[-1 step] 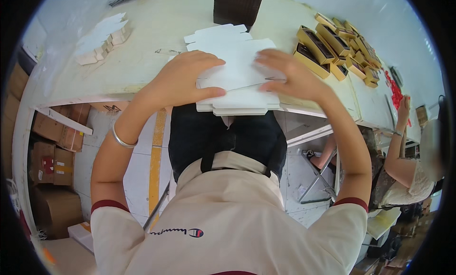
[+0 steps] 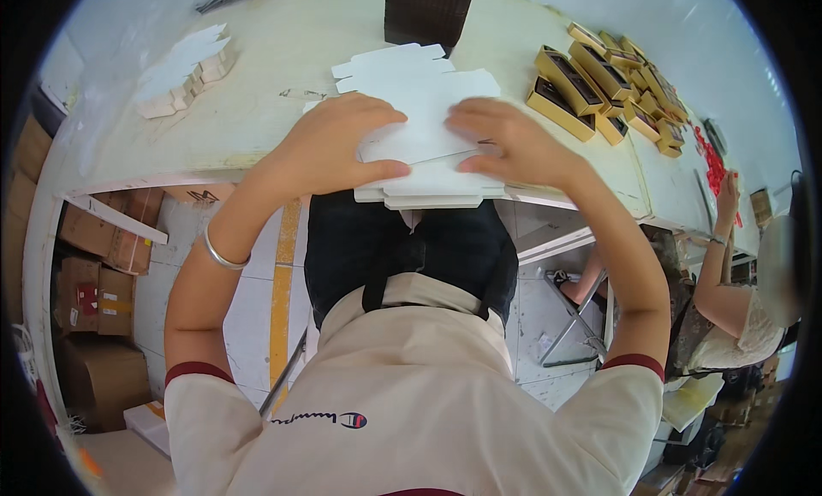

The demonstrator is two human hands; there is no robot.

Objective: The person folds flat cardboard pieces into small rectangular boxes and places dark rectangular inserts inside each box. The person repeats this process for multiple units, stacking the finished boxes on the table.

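Near edge: the white carton blanks (image 2: 424,135) lie in a stack before the person's lap, their front flaps reaching past the near rim of the tabletop (image 2: 274,68) in this view.
Room to the left: bare tabletop stretches from the left hand (image 2: 334,145) to a group of white folded cartons (image 2: 184,75).
Room to the right: a narrower strip runs between the right hand (image 2: 518,145) and the gold boxes (image 2: 591,81).
Far side: a dark brown box (image 2: 428,17) stands just behind the blanks.
Left grip: thumb and fingers spread apart over the stack's left side.
Right grip: also spread, over the right side — blurred, so I cannot tell whether it touches the card.
Since the earlier frame: the right hand has shifted leftward, nearer the left; the blanks lie as they did.
Count: two hands at work, one dark brown box, one silver bangle (image 2: 224,249), one co-worker's hand (image 2: 728,198) — and over ten gold boxes, too overlapped for an exact figure.
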